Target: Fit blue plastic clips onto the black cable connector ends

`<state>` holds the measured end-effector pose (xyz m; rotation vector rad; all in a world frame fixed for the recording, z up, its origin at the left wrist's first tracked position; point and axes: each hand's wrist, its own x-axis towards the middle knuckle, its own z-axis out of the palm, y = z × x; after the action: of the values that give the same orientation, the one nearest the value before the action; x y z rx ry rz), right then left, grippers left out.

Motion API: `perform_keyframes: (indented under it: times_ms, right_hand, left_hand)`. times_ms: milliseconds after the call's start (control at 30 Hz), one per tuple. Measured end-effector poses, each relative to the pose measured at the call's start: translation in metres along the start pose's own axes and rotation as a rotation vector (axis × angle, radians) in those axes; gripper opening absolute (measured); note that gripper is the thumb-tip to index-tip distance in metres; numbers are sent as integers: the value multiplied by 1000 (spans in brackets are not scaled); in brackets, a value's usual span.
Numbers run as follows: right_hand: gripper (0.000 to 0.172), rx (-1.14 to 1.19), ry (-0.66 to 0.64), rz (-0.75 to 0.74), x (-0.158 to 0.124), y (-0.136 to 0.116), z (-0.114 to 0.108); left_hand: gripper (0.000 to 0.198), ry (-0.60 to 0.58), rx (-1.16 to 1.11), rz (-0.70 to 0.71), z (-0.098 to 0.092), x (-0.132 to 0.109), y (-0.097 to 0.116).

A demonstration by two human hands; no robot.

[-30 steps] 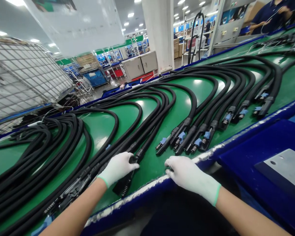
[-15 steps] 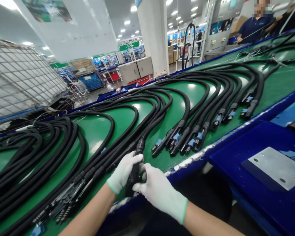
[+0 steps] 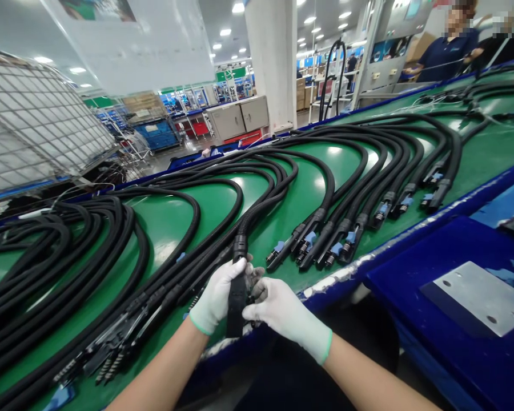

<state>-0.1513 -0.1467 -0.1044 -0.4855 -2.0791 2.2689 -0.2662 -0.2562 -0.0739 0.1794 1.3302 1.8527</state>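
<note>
My left hand [image 3: 216,294], in a white glove, is wrapped round the black connector end [image 3: 238,285] of a corrugated black cable [image 3: 257,214], lifted a little off the green belt [image 3: 175,222]. My right hand [image 3: 282,311], also gloved, is closed on the same connector from the right side. The cable runs up and away over the belt in a long loop. A group of similar cable ends with blue clips [image 3: 321,240] lies just to the right.
Many looped black cables cover the belt left and right. More connector ends [image 3: 107,351] lie at the near left. The blue belt edge [image 3: 368,265] and a blue bench with a metal plate [image 3: 480,297] are at right. A wire cage [image 3: 38,137] stands far left. A person [image 3: 449,45] works far right.
My right hand came from the belt edge over to the connector and closed on it. Both hands have raised the connector end slightly towards me.
</note>
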Motion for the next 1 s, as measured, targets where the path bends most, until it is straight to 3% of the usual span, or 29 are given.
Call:
perform_keyframes:
  times_ms: [133,233,367,500,800,1000]
  right_hand:
    - [15,98,36,53,-3,-7,-2]
    - [24,165,52,87,-9,-14,-5]
    - [29,235,26,53,-12,-12,-5]
    - [24,277,122,33,-11,1,2]
    - [15,-64,148,-54,-11,-5,2]
    - [29,-163,145,-25,2,-9,-6]
  left_hand:
    - [42,26,231,136,0,7,-1]
    - [45,74,404,214,1,10,-4]
    - [40,94,411,250,6,13,-12]
    - [39,103,412,259,8,16,-17]
    - [37,10,454,242,6,13,-17]
    - [43,-88,517,253,6,8,-21]
